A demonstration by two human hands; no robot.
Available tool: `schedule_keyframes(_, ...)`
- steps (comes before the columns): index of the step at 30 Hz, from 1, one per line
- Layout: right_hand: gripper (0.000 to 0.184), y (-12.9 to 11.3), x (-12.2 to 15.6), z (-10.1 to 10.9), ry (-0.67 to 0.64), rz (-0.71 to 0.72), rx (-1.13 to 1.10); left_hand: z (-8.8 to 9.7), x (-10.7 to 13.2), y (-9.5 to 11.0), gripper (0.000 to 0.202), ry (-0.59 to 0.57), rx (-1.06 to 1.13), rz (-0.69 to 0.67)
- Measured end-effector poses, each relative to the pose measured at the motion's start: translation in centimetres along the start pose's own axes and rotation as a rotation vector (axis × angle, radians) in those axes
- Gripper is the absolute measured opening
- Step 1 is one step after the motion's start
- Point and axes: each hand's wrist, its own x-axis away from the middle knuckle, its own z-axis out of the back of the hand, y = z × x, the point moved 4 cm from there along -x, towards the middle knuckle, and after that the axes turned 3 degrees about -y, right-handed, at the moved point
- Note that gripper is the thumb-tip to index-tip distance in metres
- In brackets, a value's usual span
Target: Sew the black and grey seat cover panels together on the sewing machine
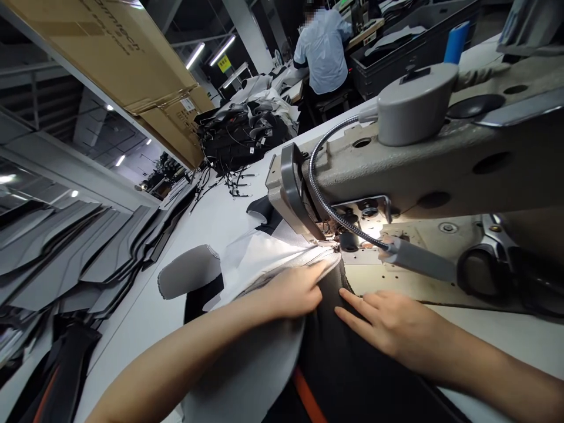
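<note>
My left hand (297, 291) is closed on the edge of a light grey fabric piece (251, 364), close to the needle area of a sewing machine (295, 194). Black fabric (352, 370) with an orange stripe (306, 393) lies partly under the grey piece. On that black fabric my right hand (383, 320) rests with its index and middle fingers stretched out near the seam edge. White lining (255, 264) bunches up left of the presser foot, which is lit by a lamp (414, 258) on a bendable metal neck. What lies under the left fingers is partly hidden.
Scissors (489, 258) lie on the machine bed at the right. Stacks of grey cut panels (106, 247) stand at the left, below a cardboard box (118, 53). Black pieces with cables (247, 135) are heaped at the back of the table. Beyond sits another person (326, 53).
</note>
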Motion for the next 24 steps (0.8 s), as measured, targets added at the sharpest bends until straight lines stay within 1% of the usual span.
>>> schedule_keyframes(2, 0.043, -0.8, 0.0, -0.5, 0.008, -0.003, 0.035, 0.6, -0.3, -0.2, 0.059, 0.019, 0.086, -0.073)
schedule_keyframes(3, 0.043, -1.0, 0.1, -0.7, 0.007, -0.014, 0.042, 0.6, -0.6, -0.2, 0.059, 0.001, 0.072, -0.075)
schedule_keyframes(6, 0.045, -0.5, 0.2, -1.1, 0.015, -0.062, 0.038, -0.4, -1.5, 0.3, 0.064, -0.095, -0.088, 0.009)
schedule_keyframes(9, 0.047, 0.6, 0.2, -0.9, 0.036, -0.063, 0.002, -1.0, -2.0, 1.3, 0.068, -0.093, -0.155, 0.056)
schedule_keyframes(11, 0.048, 1.4, 0.1, -0.8, 0.058, -0.069, -0.017, -1.2, -1.9, 1.6, 0.072, -0.096, -0.152, 0.069)
schedule_keyframes(14, 0.047, 2.0, 0.0, -0.6, 0.086, -0.091, -0.033, -1.4, -1.2, 1.5, 0.079, -0.139, -0.163, 0.07)
schedule_keyframes(17, 0.043, 2.3, 0.0, -0.5, 0.093, -0.084, -0.038, -1.3, -0.5, 1.2, 0.074, -0.169, -0.156, 0.034)
schedule_keyframes(19, 0.043, 2.6, 0.1, -0.7, 0.079, -0.072, -0.047, -1.2, -0.6, 1.0, 0.072, -0.171, -0.135, 0.017)
schedule_keyframes(21, 0.047, 3.0, 0.3, -1.2, 0.047, -0.08, -0.062, -1.1, -1.2, 0.8, 0.073, -0.162, -0.13, 0.02)
schedule_keyframes(23, 0.051, 3.4, 0.5, -1.8, 0.018, -0.099, -0.067, -1.2, -2.1, 0.7, 0.072, -0.122, -0.146, 0.028)
schedule_keyframes(24, 0.054, 3.6, 0.5, -2.0, 0.007, -0.112, -0.063, -1.3, -2.4, 0.7, 0.069, -0.083, -0.155, 0.03)
